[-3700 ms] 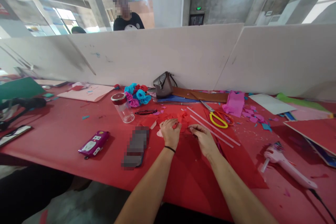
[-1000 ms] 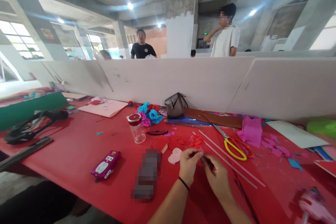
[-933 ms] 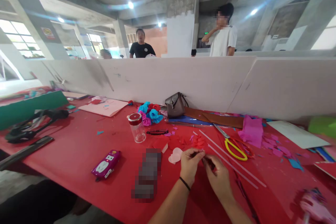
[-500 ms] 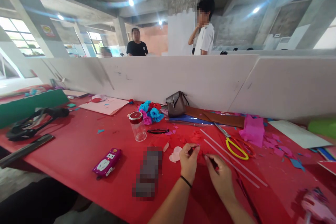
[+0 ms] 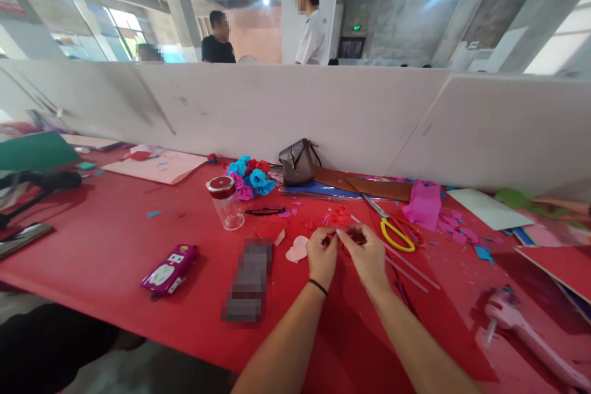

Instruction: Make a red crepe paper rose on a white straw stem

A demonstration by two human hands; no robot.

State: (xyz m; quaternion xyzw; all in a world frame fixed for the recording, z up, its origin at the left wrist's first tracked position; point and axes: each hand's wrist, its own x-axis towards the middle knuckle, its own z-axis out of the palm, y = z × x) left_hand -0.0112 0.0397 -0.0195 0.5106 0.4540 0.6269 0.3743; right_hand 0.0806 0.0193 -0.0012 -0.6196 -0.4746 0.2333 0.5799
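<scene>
My left hand (image 5: pixel 323 253), with a black band at the wrist, is closed, its fingertips pinched together. Against them, the fingers of my right hand (image 5: pixel 364 253) are also pinched. What lies between the fingertips is too small to make out. Pale pink paper petals (image 5: pixel 297 249) rest just left of my left hand, and red paper pieces (image 5: pixel 339 215) lie right behind both hands. To the right are yellow-handled scissors (image 5: pixel 397 235) and two thin translucent sticks (image 5: pixel 413 273), partly behind my right hand.
A glass jar (image 5: pixel 227 206), paper flowers (image 5: pixel 252 178) and a dark bag (image 5: pixel 298 163) stand behind. A purple case (image 5: pixel 170 269) and a blurred-out dark object (image 5: pixel 249 283) lie left. At right is a pink glue gun (image 5: pixel 512 314). A white partition (image 5: pixel 231 104) borders the red table (image 5: pixel 115 215).
My right hand has come over to my left, and their fingertips now meet. The view has tilted down and shifted right. The people behind the partition have turned.
</scene>
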